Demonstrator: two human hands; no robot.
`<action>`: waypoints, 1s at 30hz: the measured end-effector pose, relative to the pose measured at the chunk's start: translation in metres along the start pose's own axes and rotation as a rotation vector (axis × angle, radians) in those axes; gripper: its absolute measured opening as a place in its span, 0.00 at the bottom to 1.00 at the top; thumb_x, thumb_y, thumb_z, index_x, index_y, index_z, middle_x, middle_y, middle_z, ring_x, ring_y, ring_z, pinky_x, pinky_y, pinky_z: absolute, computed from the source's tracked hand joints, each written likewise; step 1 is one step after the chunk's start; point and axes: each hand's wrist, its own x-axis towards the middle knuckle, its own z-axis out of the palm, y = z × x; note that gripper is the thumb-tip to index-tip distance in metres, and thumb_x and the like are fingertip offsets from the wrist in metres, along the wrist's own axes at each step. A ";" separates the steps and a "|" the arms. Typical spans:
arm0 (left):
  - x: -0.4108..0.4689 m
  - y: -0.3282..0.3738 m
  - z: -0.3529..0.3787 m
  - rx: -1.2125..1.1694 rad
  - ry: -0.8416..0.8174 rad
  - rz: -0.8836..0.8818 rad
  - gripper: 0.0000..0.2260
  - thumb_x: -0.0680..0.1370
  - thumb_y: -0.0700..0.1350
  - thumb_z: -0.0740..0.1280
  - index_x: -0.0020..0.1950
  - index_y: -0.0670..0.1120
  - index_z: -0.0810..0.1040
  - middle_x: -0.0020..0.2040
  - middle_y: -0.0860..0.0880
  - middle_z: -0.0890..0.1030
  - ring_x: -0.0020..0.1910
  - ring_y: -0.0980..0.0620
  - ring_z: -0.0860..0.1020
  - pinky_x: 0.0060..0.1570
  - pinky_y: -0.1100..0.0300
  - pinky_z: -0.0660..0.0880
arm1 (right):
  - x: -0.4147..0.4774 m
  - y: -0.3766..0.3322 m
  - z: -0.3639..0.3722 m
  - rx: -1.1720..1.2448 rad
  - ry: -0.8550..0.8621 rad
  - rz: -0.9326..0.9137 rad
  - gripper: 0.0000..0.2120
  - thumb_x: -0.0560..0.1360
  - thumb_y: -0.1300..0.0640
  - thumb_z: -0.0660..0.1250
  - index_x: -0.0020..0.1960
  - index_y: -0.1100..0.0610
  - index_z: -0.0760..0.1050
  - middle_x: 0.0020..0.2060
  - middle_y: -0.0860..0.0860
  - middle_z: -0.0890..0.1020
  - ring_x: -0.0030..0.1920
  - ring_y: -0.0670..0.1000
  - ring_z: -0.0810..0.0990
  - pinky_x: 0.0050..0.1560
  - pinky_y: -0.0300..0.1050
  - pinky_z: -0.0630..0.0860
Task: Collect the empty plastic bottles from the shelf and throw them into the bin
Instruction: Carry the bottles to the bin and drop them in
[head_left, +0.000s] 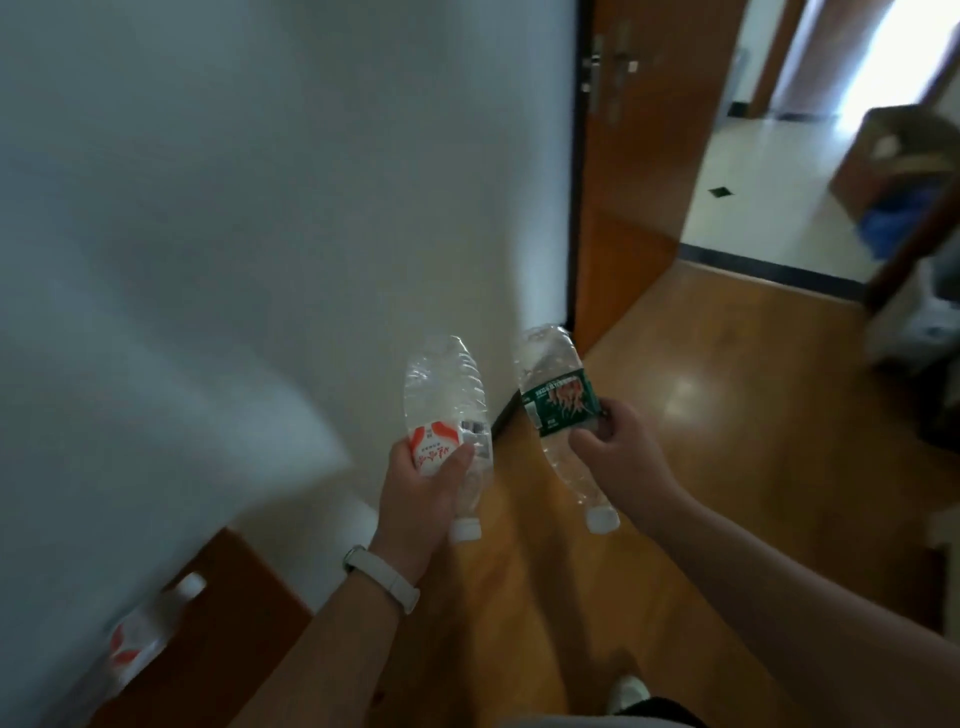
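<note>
My left hand (423, 493) grips a clear empty bottle with a red-and-white label (447, 415), held cap down in front of the white wall. My right hand (618, 447) grips a second clear bottle with a green label (558, 400), also cap down, over the wooden floor. A third bottle with a red-and-white label (140, 634) lies blurred on a brown wooden surface (223, 649) at the lower left. A box-like container with blue lining (898, 192) stands at the far right by the doorway; I cannot tell if it is the bin.
A white wall (260, 208) fills the left. An open brown door (639, 156) leads to a bright tiled corridor (769, 182). Dark blurred objects (935, 332) stand along the right edge. Wooden floor (727, 415) stretches ahead; my shoe (628, 693) shows at the bottom.
</note>
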 end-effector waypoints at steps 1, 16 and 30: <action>0.007 0.005 0.021 0.016 -0.025 0.002 0.20 0.74 0.52 0.74 0.61 0.45 0.73 0.52 0.45 0.81 0.42 0.50 0.83 0.32 0.65 0.77 | 0.009 0.004 -0.020 0.014 0.026 0.010 0.16 0.74 0.58 0.68 0.61 0.52 0.74 0.45 0.45 0.81 0.41 0.43 0.80 0.34 0.36 0.72; 0.102 0.064 0.233 0.121 -0.421 0.047 0.20 0.74 0.51 0.75 0.59 0.44 0.74 0.52 0.43 0.82 0.44 0.47 0.85 0.37 0.56 0.82 | 0.090 0.044 -0.183 0.196 0.333 0.150 0.15 0.74 0.61 0.67 0.61 0.54 0.73 0.47 0.50 0.83 0.43 0.51 0.84 0.44 0.52 0.83; 0.316 0.133 0.347 0.052 -0.701 0.023 0.20 0.75 0.48 0.74 0.63 0.44 0.73 0.53 0.45 0.82 0.43 0.53 0.85 0.34 0.63 0.79 | 0.277 -0.008 -0.208 0.126 0.603 0.245 0.15 0.75 0.56 0.69 0.59 0.47 0.72 0.48 0.46 0.82 0.46 0.47 0.82 0.42 0.45 0.80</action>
